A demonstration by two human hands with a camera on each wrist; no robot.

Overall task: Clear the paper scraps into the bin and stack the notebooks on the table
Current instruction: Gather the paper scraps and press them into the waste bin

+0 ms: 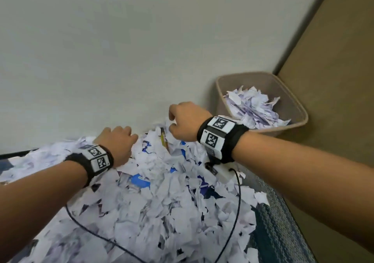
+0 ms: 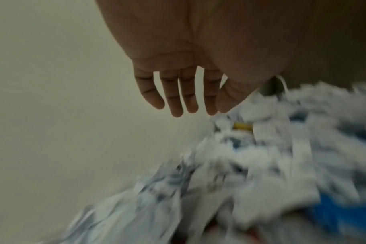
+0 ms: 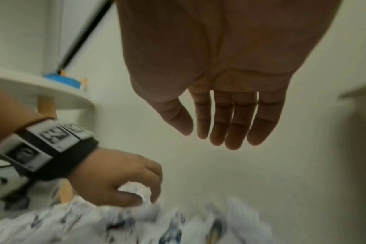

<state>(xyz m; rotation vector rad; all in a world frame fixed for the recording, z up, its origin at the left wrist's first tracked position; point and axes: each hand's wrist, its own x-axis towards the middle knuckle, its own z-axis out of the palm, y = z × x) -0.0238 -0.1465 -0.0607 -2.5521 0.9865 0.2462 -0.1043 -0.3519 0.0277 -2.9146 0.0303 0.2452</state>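
Observation:
A deep heap of torn white paper scraps covers the table. Blue notebook covers show through it, seen in the left wrist view as a blue patch. My left hand hangs over the heap's far left, fingers loose and pointing down, nothing clearly held. My right hand hovers above the far edge near the wall, fingers straight and empty. The beige bin stands on the floor to the right, partly filled with scraps.
A yellow pencil lies among the scraps between my hands. Black cables trail over the heap. A blue woven cloth covers the table's right edge. A white wall rises behind; brown floor lies beyond the bin.

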